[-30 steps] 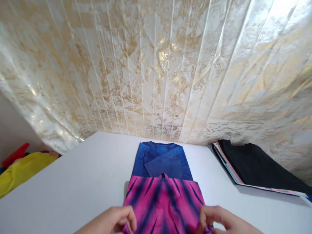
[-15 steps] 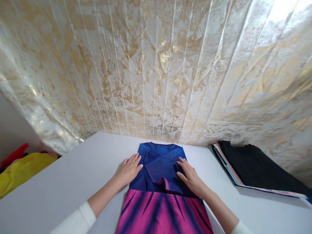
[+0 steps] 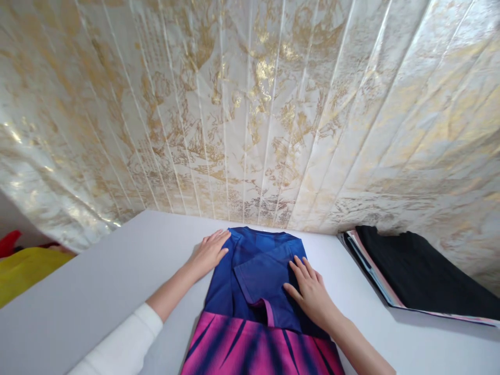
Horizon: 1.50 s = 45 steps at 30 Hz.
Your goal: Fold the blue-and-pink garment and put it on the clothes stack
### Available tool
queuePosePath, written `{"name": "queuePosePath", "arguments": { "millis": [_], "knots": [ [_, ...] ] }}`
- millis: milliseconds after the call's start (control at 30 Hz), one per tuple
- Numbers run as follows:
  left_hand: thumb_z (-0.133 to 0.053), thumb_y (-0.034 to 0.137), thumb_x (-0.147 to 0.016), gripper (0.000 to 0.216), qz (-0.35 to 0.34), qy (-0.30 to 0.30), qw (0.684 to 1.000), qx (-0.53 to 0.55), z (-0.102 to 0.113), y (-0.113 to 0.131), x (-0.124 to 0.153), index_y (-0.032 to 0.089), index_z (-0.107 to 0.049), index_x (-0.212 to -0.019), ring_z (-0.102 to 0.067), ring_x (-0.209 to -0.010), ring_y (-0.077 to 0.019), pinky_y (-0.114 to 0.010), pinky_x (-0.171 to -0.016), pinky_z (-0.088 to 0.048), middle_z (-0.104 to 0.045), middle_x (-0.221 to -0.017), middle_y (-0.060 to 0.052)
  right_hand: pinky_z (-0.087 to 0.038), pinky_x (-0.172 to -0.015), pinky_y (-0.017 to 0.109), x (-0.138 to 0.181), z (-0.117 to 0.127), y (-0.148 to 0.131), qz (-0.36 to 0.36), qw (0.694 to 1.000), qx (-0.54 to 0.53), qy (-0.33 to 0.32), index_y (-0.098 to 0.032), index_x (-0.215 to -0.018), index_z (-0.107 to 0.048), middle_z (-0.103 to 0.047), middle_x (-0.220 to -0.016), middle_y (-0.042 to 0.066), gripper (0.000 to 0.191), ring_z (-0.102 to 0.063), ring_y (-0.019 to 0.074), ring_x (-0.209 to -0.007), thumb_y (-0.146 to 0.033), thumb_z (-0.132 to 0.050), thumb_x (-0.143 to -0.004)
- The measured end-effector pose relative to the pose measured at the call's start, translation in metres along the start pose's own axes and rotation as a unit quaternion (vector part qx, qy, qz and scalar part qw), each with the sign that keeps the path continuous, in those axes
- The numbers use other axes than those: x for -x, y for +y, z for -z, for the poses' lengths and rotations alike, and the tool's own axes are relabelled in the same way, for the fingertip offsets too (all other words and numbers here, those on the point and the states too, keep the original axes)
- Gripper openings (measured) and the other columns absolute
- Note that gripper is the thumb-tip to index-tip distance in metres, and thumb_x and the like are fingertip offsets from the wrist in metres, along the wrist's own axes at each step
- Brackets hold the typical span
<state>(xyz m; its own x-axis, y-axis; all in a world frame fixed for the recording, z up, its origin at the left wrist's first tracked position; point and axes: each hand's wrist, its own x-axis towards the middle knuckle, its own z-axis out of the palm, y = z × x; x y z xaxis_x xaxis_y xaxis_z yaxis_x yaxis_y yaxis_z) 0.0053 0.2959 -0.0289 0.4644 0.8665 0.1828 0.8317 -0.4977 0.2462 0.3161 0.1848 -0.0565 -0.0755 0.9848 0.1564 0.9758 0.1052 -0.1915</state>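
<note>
**Head view: hem let go, both palms now flat on the jersey's blue end**

Jersey [image 3: 250, 291] lies centred on the white table [image 3: 117, 276], blue end toward the backdrop, pink end toward the person.

- A second ago both hands pinched the near pink hem. That grip is gone.
- Half a second ago both palms lay on the blue part.
- Left hand [image 3: 209, 252] has since slid out to the far left shoulder corner.
- Right hand [image 3: 310, 291] sits on the right edge of the folded sleeve flap [image 3: 261, 273].
- Both hands are spread flat, grasping nothing. It reads as pressing down, not lifting.

Fabric looks thin and slick. Blue gives way to pink with dark streaks, and the flap edges are crisp. Tabletop is matte and smooth.

Further out:
- Right: a flat stack of folded garments [image 3: 410, 265], black on top.
- Behind: a crinkled, pleated cream-gold backdrop [image 3: 250, 104].
- Far left, off the table: yellow cloth [image 3: 23, 271].
</note>
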Motion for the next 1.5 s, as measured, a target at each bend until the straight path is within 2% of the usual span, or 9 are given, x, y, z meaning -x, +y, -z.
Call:
{"name": "queuePosePath", "arguments": {
  "millis": [100,200,333,433,600,767,933,1133,1500],
  "knots": [
    [-0.046,0.012,-0.086,0.047,-0.028,0.004,1.000,0.005,0.016,-0.015,-0.028,0.026,-0.052,-0.131,-0.042,-0.128,-0.0218,-0.039,-0.105,-0.032,-0.054,-0.136,-0.005,-0.034,-0.103,0.045,-0.032,0.019,-0.011,0.044,0.999,-0.023,-0.008,-0.019,-0.130,-0.052,-0.050,-0.139,0.012,0.046,-0.036,0.0306,-0.133,-0.028,-0.053,-0.085],
    [-0.053,0.009,-0.084,0.039,-0.075,-0.021,0.997,0.003,0.024,-0.023,-0.057,0.028,-0.062,-0.117,-0.049,-0.119,-0.0216,-0.037,-0.102,-0.036,-0.063,-0.121,-0.003,-0.039,-0.094,0.036,-0.067,0.027,-0.033,0.064,0.997,-0.042,-0.028,-0.019,-0.119,-0.058,-0.062,-0.119,0.010,0.036,-0.053,0.0254,-0.112,-0.021,-0.056,-0.084],
    [-0.060,0.022,-0.090,0.017,-0.116,-0.074,0.990,-0.020,0.021,-0.025,-0.084,0.020,-0.064,-0.106,-0.055,-0.109,-0.0229,-0.045,-0.097,-0.041,-0.063,-0.112,-0.005,-0.040,-0.086,0.034,-0.102,0.016,-0.060,0.048,0.997,-0.043,-0.051,-0.019,-0.103,-0.064,-0.067,-0.103,0.009,0.020,-0.058,0.0246,-0.100,-0.026,-0.057,-0.086],
    [-0.058,0.032,-0.093,0.024,-0.130,-0.099,0.986,-0.044,0.017,-0.024,-0.095,0.017,-0.060,-0.111,-0.057,-0.107,-0.0232,-0.047,-0.093,-0.045,-0.058,-0.120,-0.008,-0.039,-0.080,0.036,-0.114,0.008,-0.068,0.022,0.996,-0.037,-0.074,-0.019,-0.093,-0.066,-0.071,-0.087,0.008,0.016,-0.062,0.0263,-0.091,-0.032,-0.058,-0.086],
    [-0.059,0.033,-0.092,0.025,-0.149,-0.107,0.982,-0.047,0.020,-0.022,-0.100,0.016,-0.060,-0.111,-0.058,-0.104,-0.0229,-0.046,-0.091,-0.047,-0.059,-0.117,-0.007,-0.037,-0.071,0.029,-0.115,0.016,-0.067,0.024,0.993,-0.039,-0.106,-0.022,-0.077,-0.065,-0.072,-0.083,0.003,0.009,-0.064,0.0217,-0.084,-0.028,-0.061,-0.083],
    [-0.057,0.022,-0.091,0.009,-0.163,-0.079,0.983,-0.033,0.023,-0.017,-0.098,0.018,-0.063,-0.096,-0.057,-0.097,-0.0209,-0.044,-0.095,-0.035,-0.064,-0.092,-0.002,-0.035,-0.067,0.024,-0.106,0.032,-0.067,0.034,0.995,-0.037,-0.092,-0.023,-0.087,-0.062,-0.071,-0.077,-0.002,0.011,-0.065,0.0150,-0.072,-0.028,-0.053,-0.089],
    [-0.057,0.013,-0.087,0.011,-0.202,-0.051,0.978,-0.030,0.016,-0.014,-0.104,0.022,-0.062,-0.090,-0.052,-0.094,-0.0196,-0.036,-0.092,-0.026,-0.065,-0.085,0.001,-0.036,-0.071,0.028,-0.096,0.042,-0.077,0.008,0.999,0.027,-0.044,-0.021,-0.092,-0.061,-0.073,-0.079,0.003,0.013,-0.067,0.0194,-0.074,-0.025,-0.049,-0.090],
    [-0.054,0.008,-0.087,0.013,-0.229,-0.013,0.973,-0.038,0.003,-0.019,-0.108,0.020,-0.060,-0.087,-0.049,-0.091,-0.0202,-0.035,-0.089,-0.024,-0.067,-0.085,0.000,-0.038,-0.072,0.032,-0.095,0.023,-0.075,-0.015,0.996,0.086,-0.034,-0.019,-0.091,-0.061,-0.073,-0.078,0.010,0.011,-0.069,0.0240,-0.073,-0.022,-0.051,-0.088],
    [-0.052,0.010,-0.090,0.016,-0.212,0.028,0.976,-0.033,-0.008,-0.015,-0.105,0.021,-0.063,-0.089,-0.050,-0.096,-0.0197,-0.036,-0.092,-0.028,-0.068,-0.090,-0.001,-0.035,-0.073,0.027,-0.096,0.003,-0.064,0.018,0.999,0.045,0.000,-0.022,-0.089,-0.056,-0.072,-0.083,0.000,0.006,-0.067,0.0159,-0.077,-0.022,-0.050,-0.091]
  ]
}}
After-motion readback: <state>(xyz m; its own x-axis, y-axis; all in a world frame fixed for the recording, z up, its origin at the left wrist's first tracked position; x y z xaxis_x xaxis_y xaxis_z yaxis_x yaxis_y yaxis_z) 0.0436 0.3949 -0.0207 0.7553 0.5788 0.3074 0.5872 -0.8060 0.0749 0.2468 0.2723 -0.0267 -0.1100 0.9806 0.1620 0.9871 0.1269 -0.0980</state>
